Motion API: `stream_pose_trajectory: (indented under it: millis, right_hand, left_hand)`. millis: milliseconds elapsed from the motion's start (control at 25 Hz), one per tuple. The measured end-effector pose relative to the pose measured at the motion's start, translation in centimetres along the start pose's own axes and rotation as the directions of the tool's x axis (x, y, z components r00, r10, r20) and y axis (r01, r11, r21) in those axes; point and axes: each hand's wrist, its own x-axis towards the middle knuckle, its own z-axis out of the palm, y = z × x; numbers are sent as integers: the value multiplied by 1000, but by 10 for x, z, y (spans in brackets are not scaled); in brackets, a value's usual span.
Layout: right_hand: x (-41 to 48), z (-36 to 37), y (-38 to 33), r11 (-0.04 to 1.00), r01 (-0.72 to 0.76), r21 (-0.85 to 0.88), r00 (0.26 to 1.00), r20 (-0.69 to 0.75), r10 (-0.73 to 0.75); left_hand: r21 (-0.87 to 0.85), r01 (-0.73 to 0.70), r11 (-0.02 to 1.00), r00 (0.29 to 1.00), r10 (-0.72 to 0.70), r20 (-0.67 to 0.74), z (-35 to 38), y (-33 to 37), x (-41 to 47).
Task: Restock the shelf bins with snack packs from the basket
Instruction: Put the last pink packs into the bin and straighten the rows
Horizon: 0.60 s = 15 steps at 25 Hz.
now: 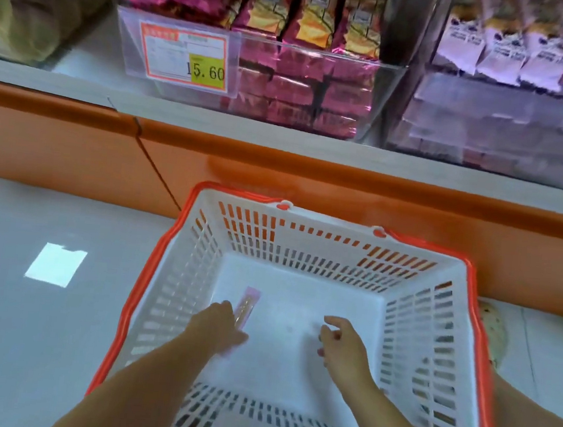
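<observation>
Only one legible string: "15.60", black digits on the yellow patch [207,71] at the lower right of the price tag [183,55]. The leading "1" straddles the patch's left edge.

The tag is white with an orange border and sits in a clear holder on the front of the clear bin [384,96] holding the magenta snack packs [312,20].

The rest of the tag can't be read: the red header strip at top left and the small lines below it are blurred.

The small grey labels on the magenta packs are unreadable. The dark print on the pale lavender packs [542,63] in the next bin to the right is also too blurred.
</observation>
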Motion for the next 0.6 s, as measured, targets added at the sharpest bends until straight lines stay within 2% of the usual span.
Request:
stream_pose_trajectory:
  millis: [120,160,240,280,360,480,600]
  right_hand:
    - [3,-3,0,995,-54,82,998,20,53]
    - [2,-3,-2,991,-77,112,997,32,73]
    - [-3,-8,-6,975,-115,190,992,71,103]
    - [-5,-11,-8,965,-122,231,990,96,102]
    - [-8,-20,-12,935,-120,334,984,165,67]
    - [-12,-34,-22,822,-93,562,975,219,-39]
    - [-24,-49,-35,681,-60,730,973,195,-122]
  left_hand:
    - [40,-41,998,999,42,-26,7,15,2]
    - [-19,-79,997,997,79,-9,5,18,0]
    - [-286,-185,940,971,220,93,-2,25,-7]
    - [-458,-194,867,945,292,151,-8,31,-15]
    - [-719,-96,688,874,404,270,-23,45,-39]
    - [-850,11,527,742,566,360,-33,61,-69]
    - [-934,111,340,703,637,316,-33,69,-94]
